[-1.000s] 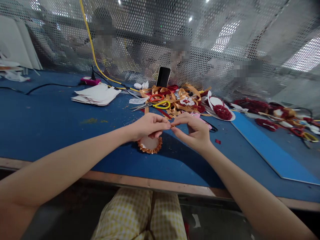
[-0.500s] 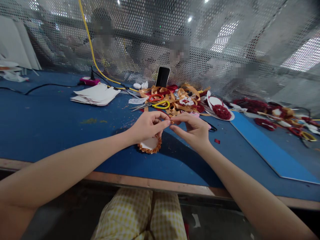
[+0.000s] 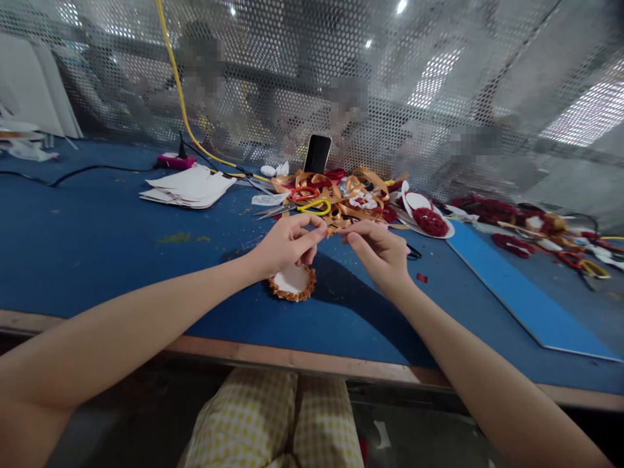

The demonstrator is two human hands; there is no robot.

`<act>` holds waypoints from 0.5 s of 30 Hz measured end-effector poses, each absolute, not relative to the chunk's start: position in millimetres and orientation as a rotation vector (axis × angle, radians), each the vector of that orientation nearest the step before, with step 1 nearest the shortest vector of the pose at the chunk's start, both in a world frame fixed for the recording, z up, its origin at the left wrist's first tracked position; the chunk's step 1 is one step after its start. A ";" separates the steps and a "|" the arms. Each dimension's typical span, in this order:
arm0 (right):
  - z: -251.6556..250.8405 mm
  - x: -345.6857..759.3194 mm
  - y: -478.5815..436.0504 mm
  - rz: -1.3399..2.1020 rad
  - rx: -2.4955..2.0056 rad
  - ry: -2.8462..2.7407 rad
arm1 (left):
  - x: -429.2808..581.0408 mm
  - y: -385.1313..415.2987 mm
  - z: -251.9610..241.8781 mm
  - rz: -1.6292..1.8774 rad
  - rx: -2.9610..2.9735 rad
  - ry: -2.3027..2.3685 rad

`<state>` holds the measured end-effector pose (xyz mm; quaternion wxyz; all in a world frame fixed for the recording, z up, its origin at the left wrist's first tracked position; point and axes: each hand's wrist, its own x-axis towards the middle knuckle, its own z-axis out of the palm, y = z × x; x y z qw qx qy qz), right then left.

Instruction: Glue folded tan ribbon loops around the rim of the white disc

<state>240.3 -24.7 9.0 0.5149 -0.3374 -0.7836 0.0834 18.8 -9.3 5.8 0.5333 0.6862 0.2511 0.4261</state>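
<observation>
One orange ribbon piece [image 3: 332,231] is pinched by the left hand [image 3: 287,246], just beside the right hand [image 3: 383,252], whose grip cannot be told. The ruffle-edged white disc [image 3: 291,280] is seen nearer the left.

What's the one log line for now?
left hand: pinching small orange piece | right hand: close beside it | ruffled disc: near left hand

Between the left hand [image 3: 292,244] and right hand [image 3: 381,252], the small piece [image 3: 332,231] was orange. Below the left hand, the round piece [image 3: 292,279] was white, rimmed copper. Farther below, trousers [image 3: 244,416] were checked yellow-white.
</observation>
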 end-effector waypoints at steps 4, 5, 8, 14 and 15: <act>9.2 239.8 -24.0 0.183 -0.849 -1.874 | 19.0 -7.7 3.3 0.988 1.623 0.547; 9.0 239.8 -23.7 0.181 -0.855 -1.876 | 19.1 -7.4 2.7 0.979 1.621 0.533; 8.5 240.6 -22.6 0.176 -0.869 -1.883 | 19.2 -7.7 1.8 0.957 1.608 0.505; 8.6 243.8 -19.9 0.163 -0.916 -1.891 | 21.2 -12.6 6.0 0.995 1.559 0.483; 8.5 244.3 -19.5 0.154 -0.920 -1.894 | 21.5 -12.3 7.4 1.008 1.540 0.474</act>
